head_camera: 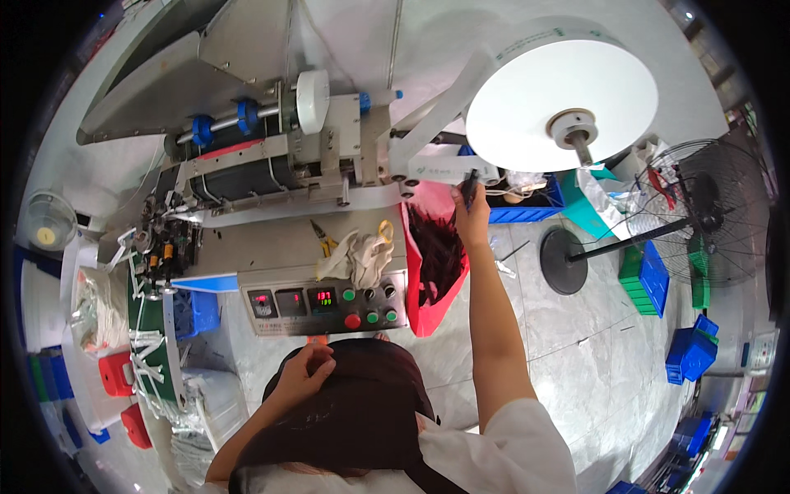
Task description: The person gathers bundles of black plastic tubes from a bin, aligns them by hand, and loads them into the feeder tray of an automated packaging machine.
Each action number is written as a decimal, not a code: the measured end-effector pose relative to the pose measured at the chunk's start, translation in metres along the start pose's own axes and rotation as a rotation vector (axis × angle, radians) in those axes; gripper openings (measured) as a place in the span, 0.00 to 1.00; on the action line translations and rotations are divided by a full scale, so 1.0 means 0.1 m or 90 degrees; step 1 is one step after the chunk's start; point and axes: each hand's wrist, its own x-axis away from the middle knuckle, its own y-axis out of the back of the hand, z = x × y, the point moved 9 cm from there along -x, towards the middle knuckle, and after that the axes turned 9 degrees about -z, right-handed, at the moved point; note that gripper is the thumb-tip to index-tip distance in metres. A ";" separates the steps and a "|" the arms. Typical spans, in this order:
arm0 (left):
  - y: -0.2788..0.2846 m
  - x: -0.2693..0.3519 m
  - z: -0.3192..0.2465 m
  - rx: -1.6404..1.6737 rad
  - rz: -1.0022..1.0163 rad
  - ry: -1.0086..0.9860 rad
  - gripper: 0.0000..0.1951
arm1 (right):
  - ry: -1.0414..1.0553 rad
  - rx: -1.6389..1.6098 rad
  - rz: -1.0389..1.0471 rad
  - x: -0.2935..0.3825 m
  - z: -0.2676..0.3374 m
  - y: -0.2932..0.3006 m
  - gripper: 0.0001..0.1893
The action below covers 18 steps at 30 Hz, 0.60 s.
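My right hand (474,216) reaches out to the right of the machine, its fingers closed round a small dark object (470,184) whose kind I cannot tell, beside the printed film strip (441,167). That strip runs from a large white roll (524,111) into the packaging machine (247,167). My left hand (308,368) rests before my dark apron (352,414), fingers loosely curled, with nothing visible in it. Cloth work gloves (358,256) and yellow-handled pliers (323,239) lie on the metal worktop (259,241), behind the control panel (327,305) with lit displays and buttons.
A red bag (432,309) of dark strips hangs at the machine's right side. Further right are a blue crate (524,213), a standing fan (703,210) and a green bin (639,281). On the left, white sachets lie on a green conveyor (148,315).
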 end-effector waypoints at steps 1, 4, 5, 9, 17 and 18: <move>0.04 0.04 0.04 0.001 -0.011 0.028 0.14 | 0.002 0.060 -0.011 0.09 -0.43 -0.03 0.15; 0.22 0.18 0.22 0.041 -0.066 0.048 0.14 | -0.101 0.113 -0.084 0.34 -1.04 0.07 0.22; 0.26 0.22 0.26 0.057 -0.079 0.053 0.14 | -0.116 0.103 -0.091 0.40 -1.08 0.13 0.20; 0.32 0.24 0.38 0.060 -0.094 0.095 0.13 | -0.177 0.129 -0.098 0.65 -1.12 0.31 0.15; 0.93 -0.14 -0.08 0.015 -0.122 -0.066 0.11 | -0.204 0.060 -0.025 0.99 -0.26 0.03 0.11; 1.12 -0.22 -0.37 -0.014 -0.145 -0.128 0.12 | -0.187 0.002 -0.024 0.89 -0.07 -0.03 0.10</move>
